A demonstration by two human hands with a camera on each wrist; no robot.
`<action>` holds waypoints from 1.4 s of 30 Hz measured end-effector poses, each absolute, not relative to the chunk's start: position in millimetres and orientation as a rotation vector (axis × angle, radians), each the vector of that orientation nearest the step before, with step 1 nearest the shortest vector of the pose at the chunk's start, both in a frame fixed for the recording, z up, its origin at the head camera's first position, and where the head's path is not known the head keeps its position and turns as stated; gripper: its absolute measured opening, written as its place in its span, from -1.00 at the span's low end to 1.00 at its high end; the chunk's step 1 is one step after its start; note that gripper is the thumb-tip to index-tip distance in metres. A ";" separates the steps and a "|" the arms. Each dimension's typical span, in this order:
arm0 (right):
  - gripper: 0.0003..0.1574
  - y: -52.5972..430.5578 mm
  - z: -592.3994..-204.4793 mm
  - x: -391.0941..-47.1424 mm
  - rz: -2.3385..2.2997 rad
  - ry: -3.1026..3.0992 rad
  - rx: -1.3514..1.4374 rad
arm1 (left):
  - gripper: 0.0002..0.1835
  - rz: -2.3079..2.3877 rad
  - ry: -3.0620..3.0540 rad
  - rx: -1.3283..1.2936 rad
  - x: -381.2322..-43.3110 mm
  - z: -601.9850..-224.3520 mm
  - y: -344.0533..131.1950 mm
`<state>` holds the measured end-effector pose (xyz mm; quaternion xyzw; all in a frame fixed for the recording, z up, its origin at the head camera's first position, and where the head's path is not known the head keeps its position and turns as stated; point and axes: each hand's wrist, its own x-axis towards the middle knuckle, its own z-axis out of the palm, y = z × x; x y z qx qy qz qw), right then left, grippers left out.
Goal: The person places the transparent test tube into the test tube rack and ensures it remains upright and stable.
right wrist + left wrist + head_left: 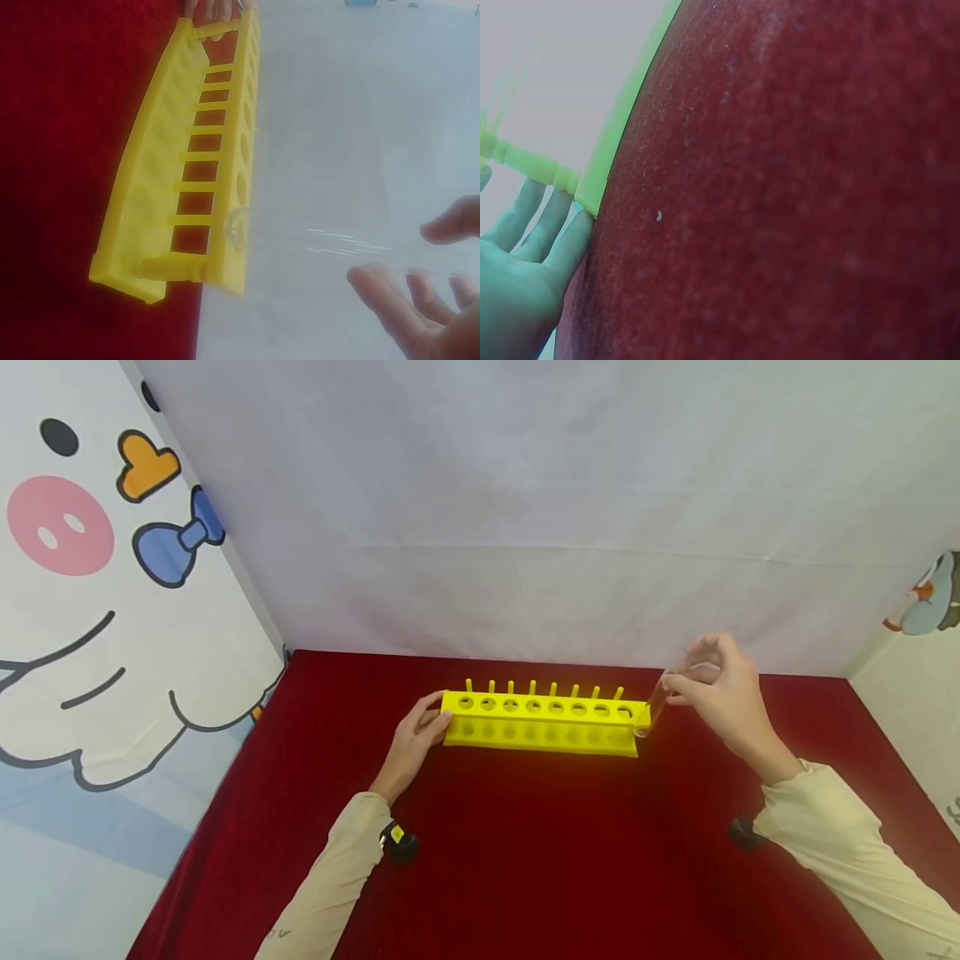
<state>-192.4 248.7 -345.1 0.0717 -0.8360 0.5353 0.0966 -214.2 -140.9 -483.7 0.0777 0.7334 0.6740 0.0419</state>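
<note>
Visibly transparent, round-ended tube (655, 706) near yellow round-holed rack (543, 720).

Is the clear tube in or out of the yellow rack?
Out: the clear tube shows its whole rounded end by the yellow rack, through no hole.

Stretches the pale-sleeved left arm (330, 877) forward and slightly inward, setting the left hand (411, 735) low, with its fingers (564, 244) slightly bent and parted. Brings the right arm (832, 843), sleeved alike, in from the other side. Holds the right hand (723, 693) raised, well apart from the left, arching the fingers over opposite the thumb (684, 686) in a pinch.
</note>
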 end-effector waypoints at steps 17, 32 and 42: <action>-0.52 243.8 -342.8 -202.4 1.580 -2.443 0.224 | -0.45 2.036 2.271 0.223 -209.0 -470.7 -138.0; -0.53 240.9 -345.9 -210.9 1.535 -2.408 0.265 | -0.46 2.053 2.258 0.226 -211.7 -473.0 -137.2; -0.60 236.9 -339.3 -208.6 1.535 -2.397 0.292 | -0.41 2.049 2.319 0.218 -221.2 -494.6 -137.5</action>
